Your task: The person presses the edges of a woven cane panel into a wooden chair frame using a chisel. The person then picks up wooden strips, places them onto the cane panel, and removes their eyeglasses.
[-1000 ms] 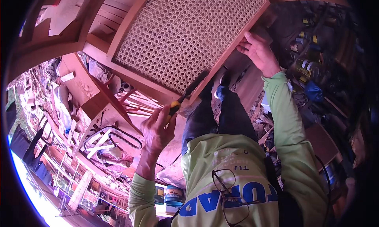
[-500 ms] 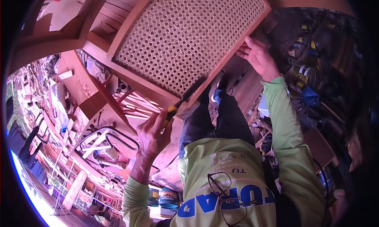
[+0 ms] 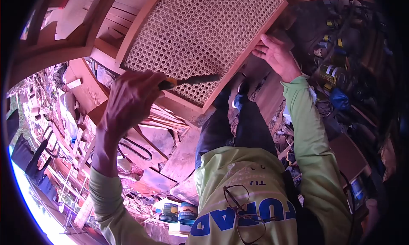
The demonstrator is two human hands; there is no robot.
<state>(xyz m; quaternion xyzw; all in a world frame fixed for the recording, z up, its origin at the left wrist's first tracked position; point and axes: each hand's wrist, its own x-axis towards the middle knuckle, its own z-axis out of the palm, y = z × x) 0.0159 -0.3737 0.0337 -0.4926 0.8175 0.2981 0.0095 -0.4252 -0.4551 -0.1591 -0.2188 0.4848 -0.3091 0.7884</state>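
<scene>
A wooden frame [image 3: 251,51] with a woven cane panel [image 3: 200,31] fills the upper middle. My left hand [image 3: 132,98] is closed around the yellow and black handle of a dark, long-bladed tool [image 3: 198,79]. The blade points right and lies over the lower part of the cane; whether it touches the weave is unclear. At the frame's right edge, my right hand [image 3: 277,57] rests its fingertips against the wood, thumb up and palm partly open.
Curved wooden parts [image 3: 89,27] stand at upper left. Wood scraps and a looped black chain-like strip [image 3: 135,149] lie at lower left. Two paint cans [image 3: 187,212] sit near my body. Cans and a blue bag [image 3: 339,98] lie on the right. Eyeglasses [image 3: 243,208] hang at my chest.
My left hand has risen and moved left with the tool. Its blade has come away from the frame's lower corner and turned nearly level across the cane. My right hand stays at the frame's edge.
</scene>
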